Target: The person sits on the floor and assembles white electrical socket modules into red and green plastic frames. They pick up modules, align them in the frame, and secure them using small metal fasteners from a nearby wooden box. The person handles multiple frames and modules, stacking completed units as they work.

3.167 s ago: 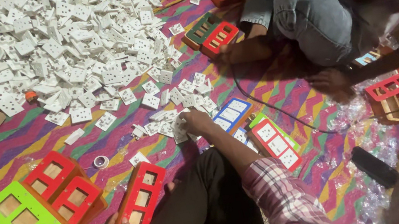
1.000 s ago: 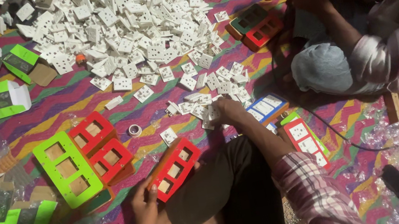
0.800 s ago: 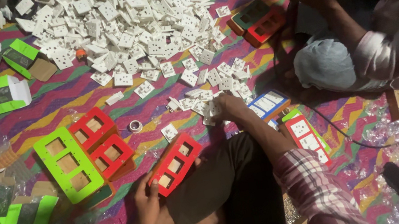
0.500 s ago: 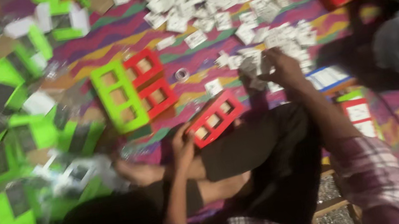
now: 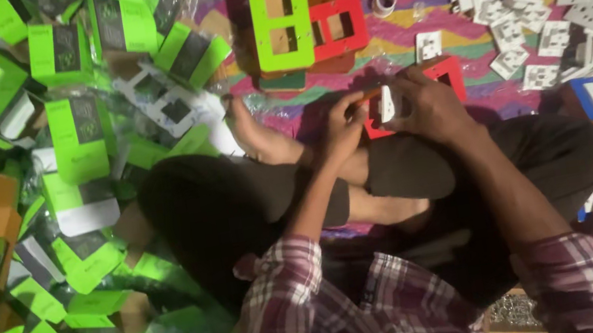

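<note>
- Right hand (image 5: 427, 104) pinches a white socket module (image 5: 386, 104) against the red frame (image 5: 436, 79) on the lap; left hand (image 5: 342, 125) grips the frame's near edge
- Step, as I judge: seating the module; next calls for square alignment, firm press
- Loose white modules (image 5: 567, 9) lie right; green boxes (image 5: 75, 139) left
</note>
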A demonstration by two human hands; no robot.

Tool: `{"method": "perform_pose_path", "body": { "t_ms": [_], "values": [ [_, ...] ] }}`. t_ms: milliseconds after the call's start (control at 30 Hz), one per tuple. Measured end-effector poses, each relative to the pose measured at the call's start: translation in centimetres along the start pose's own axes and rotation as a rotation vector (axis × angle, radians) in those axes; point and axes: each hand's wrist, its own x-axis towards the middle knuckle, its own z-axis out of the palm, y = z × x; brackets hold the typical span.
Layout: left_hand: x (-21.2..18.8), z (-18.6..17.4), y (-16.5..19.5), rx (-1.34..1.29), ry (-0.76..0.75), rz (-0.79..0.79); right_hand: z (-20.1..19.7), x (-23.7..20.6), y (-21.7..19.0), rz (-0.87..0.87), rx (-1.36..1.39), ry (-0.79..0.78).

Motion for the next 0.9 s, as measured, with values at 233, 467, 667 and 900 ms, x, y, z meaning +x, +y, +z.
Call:
{"method": "perform_pose_path", "body": {
  "t_ms": [233, 467, 667, 900],
  "values": [
    [-0.2, 0.0, 0.1, 0.141, 0.020, -0.044, 1.6, -0.3, 0.0, -0.028, -0.029, -0.048],
    [-0.3, 0.0, 0.2, 0.139, 0.037, -0.024, 1.7, -0.5, 0.4, -0.012, -0.035, -0.072],
    [-0.4, 0.0, -0.3, 0.100, 0.002, -0.004, 1.2, -0.6, 0.5, 0.032, -0.048, -0.126],
    [-0.3, -0.1, -1.1, 0.092, -0.015, -0.003, 1.0, -0.4, 0.3, -0.002, 0.015, -0.156]
  ]
}}
